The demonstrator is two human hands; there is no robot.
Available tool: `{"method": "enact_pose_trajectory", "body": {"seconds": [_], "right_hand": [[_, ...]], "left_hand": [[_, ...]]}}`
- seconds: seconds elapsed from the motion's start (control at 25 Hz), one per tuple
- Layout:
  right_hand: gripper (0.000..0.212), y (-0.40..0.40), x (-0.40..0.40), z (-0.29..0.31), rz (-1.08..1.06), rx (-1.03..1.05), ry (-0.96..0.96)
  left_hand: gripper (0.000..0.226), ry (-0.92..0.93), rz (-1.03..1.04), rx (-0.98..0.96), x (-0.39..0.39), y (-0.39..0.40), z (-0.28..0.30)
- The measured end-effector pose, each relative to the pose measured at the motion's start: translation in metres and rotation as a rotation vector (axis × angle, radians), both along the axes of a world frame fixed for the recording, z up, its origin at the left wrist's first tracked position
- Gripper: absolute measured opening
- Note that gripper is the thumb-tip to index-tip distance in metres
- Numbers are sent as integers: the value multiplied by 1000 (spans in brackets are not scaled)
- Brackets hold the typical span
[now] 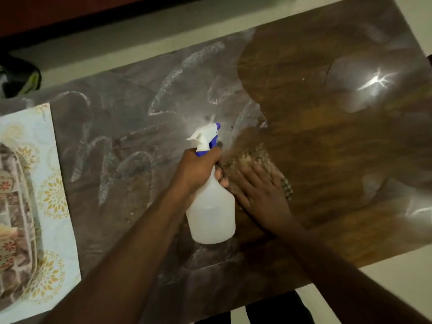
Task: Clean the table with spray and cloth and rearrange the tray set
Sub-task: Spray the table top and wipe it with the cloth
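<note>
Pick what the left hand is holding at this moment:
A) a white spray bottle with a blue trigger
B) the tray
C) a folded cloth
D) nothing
A: the left hand grips the neck of the spray bottle, while the right hand presses the cloth.

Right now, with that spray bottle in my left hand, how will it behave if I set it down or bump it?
The spray bottle looks translucent with no liquid line visible, so it is probably light. It is tall and narrows to a trigger head, so a bump could tip it. The left hand grips its neck, while the table shows streaky residue, so it might slide.
</note>
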State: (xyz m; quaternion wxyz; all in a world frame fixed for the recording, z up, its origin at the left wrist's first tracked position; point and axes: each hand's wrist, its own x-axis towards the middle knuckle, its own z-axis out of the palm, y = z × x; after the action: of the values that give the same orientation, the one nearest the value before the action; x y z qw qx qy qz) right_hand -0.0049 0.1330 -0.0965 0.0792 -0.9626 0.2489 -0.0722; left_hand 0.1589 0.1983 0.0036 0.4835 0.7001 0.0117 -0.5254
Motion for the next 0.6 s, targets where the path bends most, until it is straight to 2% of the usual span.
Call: {"method": "enact_pose_trajectory", "body": {"seconds": [0.04,0.08,0.2,0.24,0.32,0.4,0.44,0.48,0.56,0.6], "right_hand": [[42,-7,-22,4,70,-8,9],[41,-25,-26,5,38,-15,-1],[43,-64,40,5,-340,30,-4],[45,-61,66,3,-345,38,-4],[47,-46,76,-7,-82,0,-34],[43,-55,48,-6,217,-14,-16],[40,-73,47,-5,197,-25,-47],[39,-85,58,-3,78,-41,-46],[39,-95,105,1,-325,10,-52],[42,-88,127,2,-376,38,-59]], "left_hand": [[7,20,-2,18,3,-7,2],[10,40,-8,34,7,-13,3],[22,38,-49,66,21,-25,1],[21,22,-52,77,23,-27,0],[16,-5,-29,92,24,-32,-3],[17,-7,4,86,28,-36,-1],[17,12,14,81,35,-38,-2],[16,32,8,75,43,-39,-2],[22,42,-33,56,58,-45,-3],[24,35,-43,45,64,-49,-3]]}}
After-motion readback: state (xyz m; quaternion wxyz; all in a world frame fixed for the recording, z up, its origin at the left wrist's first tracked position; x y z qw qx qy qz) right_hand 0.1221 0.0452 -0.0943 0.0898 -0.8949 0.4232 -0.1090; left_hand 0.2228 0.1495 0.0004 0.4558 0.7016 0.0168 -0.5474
